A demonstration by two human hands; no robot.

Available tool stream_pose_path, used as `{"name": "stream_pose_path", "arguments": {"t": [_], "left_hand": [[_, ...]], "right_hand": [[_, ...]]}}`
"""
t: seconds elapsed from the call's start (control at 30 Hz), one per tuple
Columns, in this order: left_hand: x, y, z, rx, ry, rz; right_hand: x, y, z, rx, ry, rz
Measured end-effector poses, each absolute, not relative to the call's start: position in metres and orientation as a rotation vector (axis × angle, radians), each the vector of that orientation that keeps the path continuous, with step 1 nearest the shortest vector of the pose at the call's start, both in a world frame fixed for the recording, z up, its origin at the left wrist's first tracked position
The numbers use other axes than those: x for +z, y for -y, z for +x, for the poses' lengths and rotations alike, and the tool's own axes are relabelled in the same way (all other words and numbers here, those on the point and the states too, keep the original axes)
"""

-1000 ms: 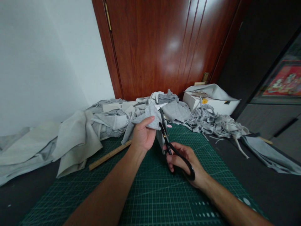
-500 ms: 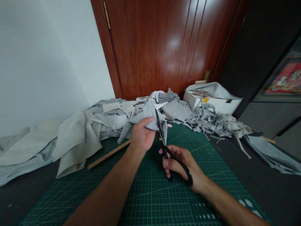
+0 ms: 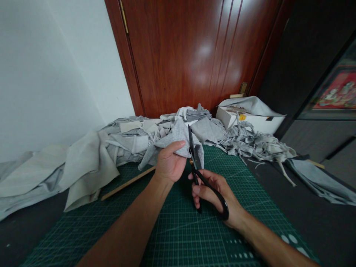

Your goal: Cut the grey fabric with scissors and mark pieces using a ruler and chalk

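My left hand [image 3: 171, 161] pinches a light grey piece of cloth [image 3: 180, 134] between thumb and fingers, above the green cutting mat [image 3: 189, 237]. Black scissors [image 3: 191, 142] are in my right hand [image 3: 213, 191], its fingers through the handle loops. The blades point away from me and lie at the cloth, just right of my left fingertips. They are slightly parted, and a flap of cloth hangs to their right. The fingers of my left hand under the cloth are partly hidden.
Heaped grey and cream cloth [image 3: 130, 142] runs along the wall and door. A wooden stick [image 3: 128, 183] lies left on the mat. At right are tangled strips [image 3: 258, 144], a white box [image 3: 256, 121] and folded grey cloth [image 3: 319, 180].
The scissors' blades have shifted slightly right and opened a little, and the cloth flap beside them hangs further right. My left hand has moved slightly right, still holding the cloth.
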State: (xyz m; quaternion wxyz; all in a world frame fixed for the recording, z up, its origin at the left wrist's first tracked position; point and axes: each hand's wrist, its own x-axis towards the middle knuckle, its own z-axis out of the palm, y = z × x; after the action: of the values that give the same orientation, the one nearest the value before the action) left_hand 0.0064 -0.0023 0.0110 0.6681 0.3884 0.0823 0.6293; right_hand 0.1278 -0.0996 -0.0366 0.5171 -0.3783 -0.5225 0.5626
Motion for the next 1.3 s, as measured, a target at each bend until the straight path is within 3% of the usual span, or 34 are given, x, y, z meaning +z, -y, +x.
{"name": "stream_pose_path", "arguments": {"t": [1.3], "left_hand": [[0.0098, 0.0025, 0.0065, 1.445, -0.170, 0.829]], "right_hand": [[-0.0345, 0.1008, 0.1228, 1.325, 1.203, -1.032]]}}
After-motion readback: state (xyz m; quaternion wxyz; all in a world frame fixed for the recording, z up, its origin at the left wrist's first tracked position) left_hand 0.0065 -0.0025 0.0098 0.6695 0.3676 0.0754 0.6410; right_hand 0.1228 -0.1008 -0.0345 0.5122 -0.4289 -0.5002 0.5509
